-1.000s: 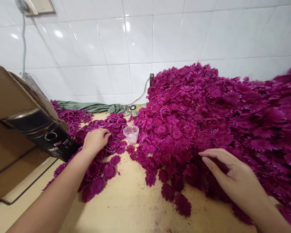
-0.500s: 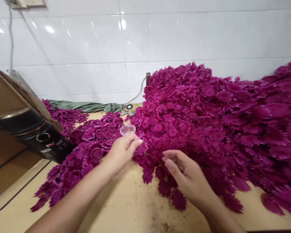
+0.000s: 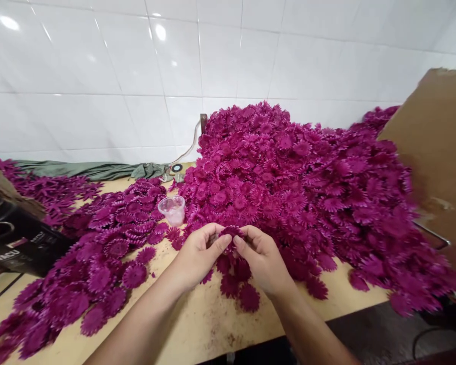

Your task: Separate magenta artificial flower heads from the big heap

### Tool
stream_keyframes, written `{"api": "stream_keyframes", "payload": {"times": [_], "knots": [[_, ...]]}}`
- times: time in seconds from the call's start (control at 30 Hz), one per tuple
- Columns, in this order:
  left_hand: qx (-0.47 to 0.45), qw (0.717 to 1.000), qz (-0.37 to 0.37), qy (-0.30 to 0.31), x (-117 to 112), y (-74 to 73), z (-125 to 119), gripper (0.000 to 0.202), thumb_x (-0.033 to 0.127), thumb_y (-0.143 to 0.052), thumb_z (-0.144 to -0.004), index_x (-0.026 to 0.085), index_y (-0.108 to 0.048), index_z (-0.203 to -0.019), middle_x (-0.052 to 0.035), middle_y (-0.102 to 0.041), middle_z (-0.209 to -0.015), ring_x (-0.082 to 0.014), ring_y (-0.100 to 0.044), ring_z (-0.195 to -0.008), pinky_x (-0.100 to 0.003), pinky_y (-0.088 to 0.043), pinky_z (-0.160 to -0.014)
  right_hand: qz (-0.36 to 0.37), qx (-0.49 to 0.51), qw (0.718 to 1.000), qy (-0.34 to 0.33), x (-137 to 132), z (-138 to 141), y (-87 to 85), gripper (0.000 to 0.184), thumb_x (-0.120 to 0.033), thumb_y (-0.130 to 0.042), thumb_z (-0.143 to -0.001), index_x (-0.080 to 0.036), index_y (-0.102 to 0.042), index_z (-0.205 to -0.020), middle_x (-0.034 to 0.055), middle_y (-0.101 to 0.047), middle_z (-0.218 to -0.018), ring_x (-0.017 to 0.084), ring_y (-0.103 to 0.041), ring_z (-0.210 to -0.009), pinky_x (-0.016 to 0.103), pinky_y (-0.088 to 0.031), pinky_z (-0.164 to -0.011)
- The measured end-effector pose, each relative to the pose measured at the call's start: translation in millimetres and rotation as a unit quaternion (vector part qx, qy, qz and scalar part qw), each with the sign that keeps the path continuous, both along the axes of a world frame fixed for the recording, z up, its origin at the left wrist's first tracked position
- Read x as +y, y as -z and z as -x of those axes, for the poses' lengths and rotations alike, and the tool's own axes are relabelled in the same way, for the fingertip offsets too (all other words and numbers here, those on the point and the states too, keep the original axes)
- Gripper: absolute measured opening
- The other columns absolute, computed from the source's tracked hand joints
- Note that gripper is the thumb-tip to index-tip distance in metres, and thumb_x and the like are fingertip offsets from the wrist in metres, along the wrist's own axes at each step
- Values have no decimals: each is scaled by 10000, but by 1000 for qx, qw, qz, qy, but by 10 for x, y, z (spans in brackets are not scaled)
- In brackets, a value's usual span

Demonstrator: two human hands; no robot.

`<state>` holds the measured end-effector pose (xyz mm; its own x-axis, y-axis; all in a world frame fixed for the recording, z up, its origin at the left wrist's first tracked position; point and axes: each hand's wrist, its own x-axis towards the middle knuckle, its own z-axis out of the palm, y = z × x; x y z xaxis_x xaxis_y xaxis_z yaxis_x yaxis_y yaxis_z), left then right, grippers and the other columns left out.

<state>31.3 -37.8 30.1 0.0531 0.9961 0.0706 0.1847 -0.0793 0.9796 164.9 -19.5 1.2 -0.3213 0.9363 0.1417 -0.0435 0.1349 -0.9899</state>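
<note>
My left hand [image 3: 197,253] and my right hand [image 3: 264,258] meet over the front of the table, fingers pinched together on one magenta fabric flower [image 3: 231,234]. A large heap of the same magenta flowers [image 3: 289,177] rises right behind my hands. A flatter spread of flowers [image 3: 110,238] lies to the left of my left hand. A small clear plastic cup [image 3: 172,209] stands upright between the spread and the heap, just beyond my left hand.
The pale wooden table [image 3: 209,324] ends close to me. A black appliance [image 3: 15,243] sits at the far left, a brown cardboard flap [image 3: 437,152] at the right. Green cloth [image 3: 95,170] and a cable [image 3: 190,149] lie along the white tiled wall.
Both hands came together at the heap's front edge and now pinch one flower between them. The view swung right, bringing the cardboard flap into sight.
</note>
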Motion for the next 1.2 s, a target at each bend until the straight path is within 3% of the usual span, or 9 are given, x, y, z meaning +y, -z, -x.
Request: {"api": "stream_keyframes", "payload": {"times": [0.23,0.47,0.63,0.8,0.9,0.97,1.03,1.13,1.2], "knots": [[79,992,-34,-92,82,204,-45,330,435,-487,-700,208,-337,-512,73,-296,-497,-92,-298,-484,-224,-256,-469,-177,-170,959,142,-79,-28,-51,161,-261,-552,-738,-177,-518,-870,52,-544,-834,182,-519,-779,330,-420,-718],[7,998,-8,-57,59,250,-85,391,540,-456,-714,202,-368,-539,67,-307,-524,-92,-299,-497,-224,-282,-479,-209,-212,953,60,2,-78,-161,74,-116,-523,-746,-186,-538,-730,15,-551,-766,136,-529,-716,269,-431,-687],[4,999,-2,-33,-35,248,-142,257,399,-527,-701,193,-424,-588,60,-372,-532,-94,-335,-508,-217,-300,-487,-236,-241,929,154,97,-43,-59,134,-130,-432,-778,-194,-485,-674,13,-543,-680,150,-526,-646,282,-410,-624],[-1,996,-27,-84,-96,260,-99,316,415,-531,-706,200,-372,-538,69,-321,-513,-86,-300,-491,-208,-283,-475,-188,-165,912,325,520,-303,-119,85,-215,-395,-798,-208,-434,-723,-7,-527,-589,168,-564,-557,327,-443,-615],[-31,993,4,-112,-80,303,-34,389,489,-543,-689,206,-332,-525,78,-289,-494,-79,-265,-467,-204,-255,-449,-233,-181,884,363,670,-431,-178,86,-205,-457,-738,-176,-489,-813,89,-591,-792,227,-599,-767,400,-460,-731],[-51,991,11,-122,-52,334,-17,424,527,-548,-675,204,-320,-522,81,-275,-496,-75,-251,-470,-201,-248,-451,-289,-226,869,332,596,-390,-196,190,-215,-508,-715,-147,-537,-890,165,-575,-1020,274,-532,-1001,451,-409,-862],[-67,990,9,-124,-24,353,-27,448,551,-558,-662,201,-317,-523,82,-263,-511,-73,-237,-481,-198,-243,-457,-310,-251,885,239,423,-269,-198,185,-254,-529,-740,-155,-576,-889,153,-578,-1069,273,-489,-1071,452,-380,-909],[-96,989,21,-113,-6,349,-63,469,598,-565,-633,195,-347,-533,78,-283,-519,-75,-246,-492,-196,-243,-457,-207,-215,954,35,178,-77,-179,115,-272,-521,-777,-182,-590,-794,59,-641,-835,189,-584,-831,345,-463,-771],[-114,987,29,-111,-13,334,-84,472,622,-554,-627,189,-384,-546,67,-324,-529,-83,-289,-511,-201,-279,-480,-115,-165,979,-39,105,-7,-154,91,-260,-544,-757,-178,-573,-781,21,-627,-745,148,-584,-710,282,-474,-672]]}}
